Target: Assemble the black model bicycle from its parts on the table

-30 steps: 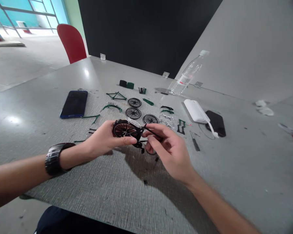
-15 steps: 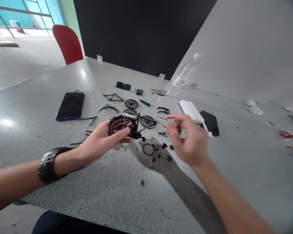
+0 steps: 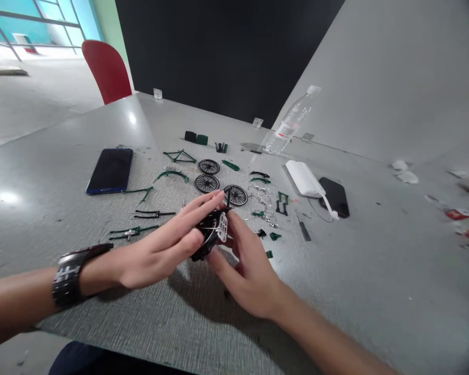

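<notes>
One dark leg, cut off at the bottom, is nearer than the toy bike. Two hands are at the bike, over the tabletop: the right hand curls around it and grips it, and the left hand lies along its left side, fingers straight; I can't tell if that one grips too. The hands hide most of the bike, but one silver rack shows. Left of the bike is one green fork, and one black fork a bit past it. Right of the bike are one screwdriver and silver bits too tiny to count. Just past the bike lie three wheels, one partly covered by it. Far right of the bike, one white case covers part of one black slab; far left is one phone. Past the wheels come one green frame, two little boxes and one bottle. Farthest from the bike, one black board blocks the view, beside one red chair, its bottom hidden.
</notes>
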`<state>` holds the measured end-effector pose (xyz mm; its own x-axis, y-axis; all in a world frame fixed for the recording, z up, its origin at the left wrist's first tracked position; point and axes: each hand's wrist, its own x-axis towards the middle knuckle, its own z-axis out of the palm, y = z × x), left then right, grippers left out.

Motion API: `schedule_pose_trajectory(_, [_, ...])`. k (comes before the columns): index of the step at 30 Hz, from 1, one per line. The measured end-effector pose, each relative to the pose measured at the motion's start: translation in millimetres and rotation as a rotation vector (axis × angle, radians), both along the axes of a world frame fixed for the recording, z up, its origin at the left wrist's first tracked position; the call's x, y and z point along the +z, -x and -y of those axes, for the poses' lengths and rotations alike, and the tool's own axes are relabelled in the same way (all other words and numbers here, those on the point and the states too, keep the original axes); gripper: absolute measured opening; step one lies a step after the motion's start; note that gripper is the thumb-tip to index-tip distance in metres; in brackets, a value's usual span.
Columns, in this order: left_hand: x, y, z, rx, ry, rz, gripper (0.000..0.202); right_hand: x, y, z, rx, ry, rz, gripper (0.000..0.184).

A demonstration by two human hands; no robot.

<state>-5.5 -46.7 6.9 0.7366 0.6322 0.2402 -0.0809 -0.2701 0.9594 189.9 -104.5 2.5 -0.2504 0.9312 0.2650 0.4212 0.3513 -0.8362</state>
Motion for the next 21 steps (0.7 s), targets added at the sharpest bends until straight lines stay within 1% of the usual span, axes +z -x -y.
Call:
schedule_pose_trajectory(1, [-1.0, -2.0, -0.3, 0.031, -0.007, 0.003, 0.057, 0.8, 1.2, 0.9, -0.012, -0.040, 0.034, 0.054])
schedule_pose_trajectory(2, [-2.1, -4.4, -1.3, 0.078, 0.032, 0.018, 0.066, 1.7, 2.2, 1.7, -0.028, -0.095, 0.090, 0.055])
schedule_pose_trajectory(4, [-3.5, -9.0, -4.5, 0.138, 0.189, 0.069, 0.088, 5.1, 3.1, 1.8, -0.057, -0.212, 0.226, 0.062])
schedule_pose_trajectory(5, [-3.7, -10.9, -6.6, 0.144, 0.281, 0.088, 0.094, 8.4, 2.0, 1.1, -0.068, -0.260, 0.288, 0.062])
schedule_pose_trajectory(6, [-3.4, -12.3, -8.9, 0.138, 0.363, 0.107, 0.096, 13.1, -0.9, -0.4, -0.065, -0.296, 0.344, 0.060])
schedule_pose_trajectory(7, [-2.6, -13.3, -11.0, 0.128, 0.437, 0.122, 0.093, 19.2, -6.3, -2.6, -0.072, -0.317, 0.388, 0.055])
schedule_pose_trajectory(8, [-1.4, -13.9, -12.9, 0.122, 0.494, 0.138, 0.086, 26.5, -14.9, -5.4, -0.048, -0.314, 0.446, 0.049])
schedule_pose_trajectory(9, [0.0, -14.1, -14.5, 0.121, 0.556, 0.148, 0.079, 34.3, -26.8, -8.7, -0.011, -0.287, 0.499, 0.044])
schedule_pose_trajectory(10, [1.5, -14.1, -15.7, 0.127, 0.613, 0.154, 0.073, 42.0, -41.8, -12.2, -0.038, -0.245, 0.530, 0.039])
schedule_pose_trajectory(11, [3.0, -14.0, -16.4, 0.134, 0.667, 0.156, 0.068, 48.7, -59.1, -15.7, -0.116, -0.202, 0.555, 0.032])
schedule_pose_trajectory(12, [4.3, -13.8, -16.7, 0.137, 0.716, 0.149, 0.065, 53.8, -77.5, -19.0, -0.161, -0.131, 0.621, 0.028])
schedule_pose_trajectory(14, [6.0, -13.5, -16.7, 0.130, 0.768, 0.138, 0.060, 57.5, -111.8, -24.8, -0.161, 0.024, 0.772, 0.022])
schedule_pose_trajectory(16, [6.5, -13.4, -16.3, 0.118, 0.780, 0.134, 0.057, 53.6, -134.7, -29.3, -0.104, 0.126, 0.831, 0.018])
schedule_pose_trajectory(18, [5.9, -13.4, -15.8, 0.111, 0.784, 0.132, 0.053, 46.0, -142.7, -32.6, -0.059, 0.200, 0.837, 0.015])
schedule_pose_trajectory(21, [4.2, -13.2, -15.2, 0.109, 0.803, 0.138, 0.039, 36.5, -137.6, -35.2, -0.034, 0.252, 0.824, 0.015])
